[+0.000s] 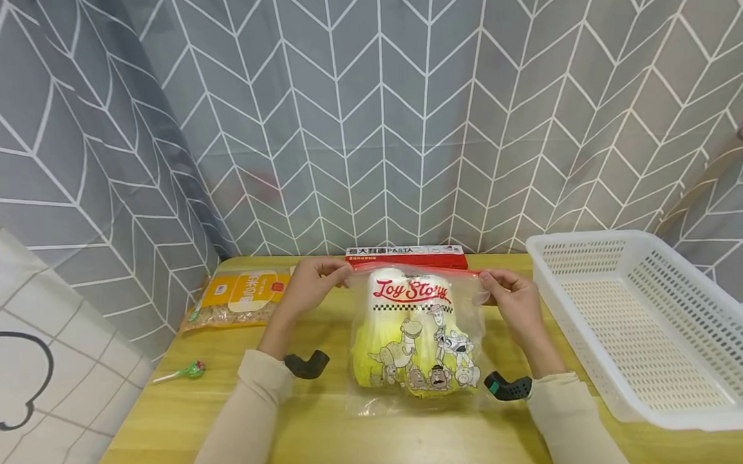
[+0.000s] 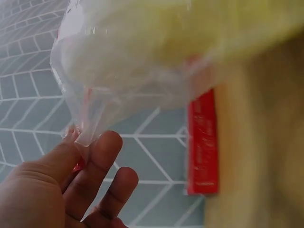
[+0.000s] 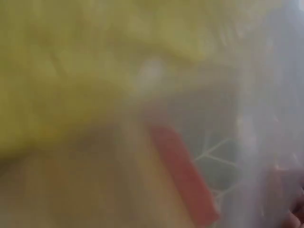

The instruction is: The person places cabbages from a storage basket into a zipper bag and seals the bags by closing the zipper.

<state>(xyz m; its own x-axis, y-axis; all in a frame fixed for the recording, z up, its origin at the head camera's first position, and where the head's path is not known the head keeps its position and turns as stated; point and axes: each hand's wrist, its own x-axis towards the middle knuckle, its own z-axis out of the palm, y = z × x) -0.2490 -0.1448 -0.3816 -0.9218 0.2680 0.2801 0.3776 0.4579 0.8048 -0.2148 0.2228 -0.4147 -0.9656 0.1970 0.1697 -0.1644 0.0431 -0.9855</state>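
Observation:
A clear zip bag (image 1: 422, 340) printed with "Toy Story" and cartoon figures is held up over the table, with a red strip along its top edge. Something white and yellow fills it; its kind is hard to tell through the plastic. At the bag's top left corner my left hand (image 1: 314, 283) pinches the edge between thumb and fingers, seen close in the left wrist view. My right hand (image 1: 516, 302) pinches the top right corner. In the right wrist view, blurred plastic covers most of the picture and only a bit of the hand shows at the lower right.
Behind the bag lies a red and white pasta box (image 1: 406, 257). An orange food packet (image 1: 243, 296) is at the back left, with a lollipop (image 1: 187, 371) nearer the left edge. A white plastic basket (image 1: 584, 333) stands at the right. A grey patterned curtain (image 1: 379, 121) hangs behind the table.

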